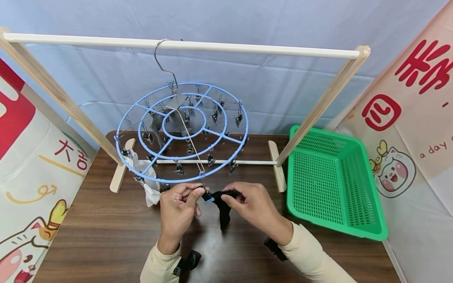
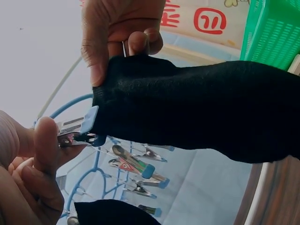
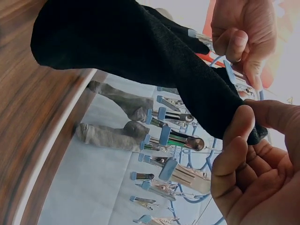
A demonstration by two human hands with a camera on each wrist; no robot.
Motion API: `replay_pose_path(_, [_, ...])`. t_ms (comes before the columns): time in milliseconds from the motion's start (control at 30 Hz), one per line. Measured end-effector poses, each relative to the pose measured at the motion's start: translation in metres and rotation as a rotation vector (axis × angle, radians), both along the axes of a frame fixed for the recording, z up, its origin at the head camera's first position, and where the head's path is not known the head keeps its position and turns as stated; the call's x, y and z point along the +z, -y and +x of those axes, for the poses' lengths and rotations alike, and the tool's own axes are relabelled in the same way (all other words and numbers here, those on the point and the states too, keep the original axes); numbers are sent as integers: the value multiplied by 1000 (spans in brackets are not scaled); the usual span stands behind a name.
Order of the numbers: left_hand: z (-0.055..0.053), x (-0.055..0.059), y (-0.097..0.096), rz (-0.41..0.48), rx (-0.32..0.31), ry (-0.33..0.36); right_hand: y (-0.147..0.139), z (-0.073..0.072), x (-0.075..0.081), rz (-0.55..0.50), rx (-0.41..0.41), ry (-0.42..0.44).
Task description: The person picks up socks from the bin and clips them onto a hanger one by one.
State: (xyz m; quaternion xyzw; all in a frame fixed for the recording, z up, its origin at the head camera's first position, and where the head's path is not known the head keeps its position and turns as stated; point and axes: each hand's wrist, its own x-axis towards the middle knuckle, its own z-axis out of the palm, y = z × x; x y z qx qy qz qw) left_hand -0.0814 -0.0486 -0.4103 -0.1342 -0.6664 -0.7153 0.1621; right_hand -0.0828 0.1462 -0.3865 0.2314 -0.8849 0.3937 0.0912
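My left hand (image 1: 178, 210) pinches the handles of a metal clothes peg (image 1: 208, 196) with blue tips at the near rim of a round blue sock hanger (image 1: 221, 167). A black sock (image 1: 223, 212) has one corner of its cuff at the peg's tips; whether the peg bites on it I cannot tell. My right hand (image 1: 253, 202) pinches the cuff's other corner between thumb and finger. The sock's foot hangs down in the head view. In the left wrist view, the peg (image 2: 89, 121) meets the cuff edge, and part of another black sock (image 2: 112, 213) shows below.
The hanger hooks over a white rail (image 1: 247, 48) on a wooden stand (image 1: 318, 106). Grey socks (image 3: 112, 136) hang from its inner part, a white cloth item (image 1: 150, 182) at its left. Several pegs dangle round the rings. A green basket (image 1: 290, 188) stands at the right.
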Motion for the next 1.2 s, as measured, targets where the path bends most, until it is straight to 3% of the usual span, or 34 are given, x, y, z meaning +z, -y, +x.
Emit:
replay_pose_path(533, [1,1,3,-32,-47,18,11,-1,-5,16,60,-37])
replay_pose_path(900, [2,0,4,-45,-81,77,11,0,-8,3,38,-24])
replay_pose_path(1200, [2,-7,4,-94,-96,87,5,0,-17,16,-3,-22])
